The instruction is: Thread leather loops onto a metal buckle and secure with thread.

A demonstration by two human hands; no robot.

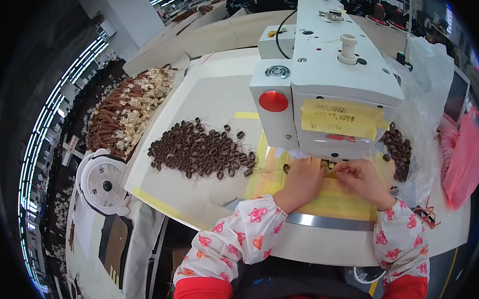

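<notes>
Both hands meet below the head of a white sewing machine (pixel 347 74), close to its needle area. My left hand (pixel 303 180) lies over the yellow-taped machine bed (pixel 330 205), its fingers pressed together and their tips partly hidden. My right hand (pixel 362 179) pinches at the needle area from the other side; whatever is between its fingers is too small to name. Just left of my left hand sits one small dark brown ring (pixel 286 168). A large heap of similar brown rings (pixel 202 151) with loose threads is spread on the table to the left.
More brown rings (pixel 398 150) are piled right of the machine, beside a clear plastic bag (pixel 426 103) and a pink bag (pixel 463 162). A white fan (pixel 107 186) stands at the left table edge, near a bundle of brown straps (pixel 125 111).
</notes>
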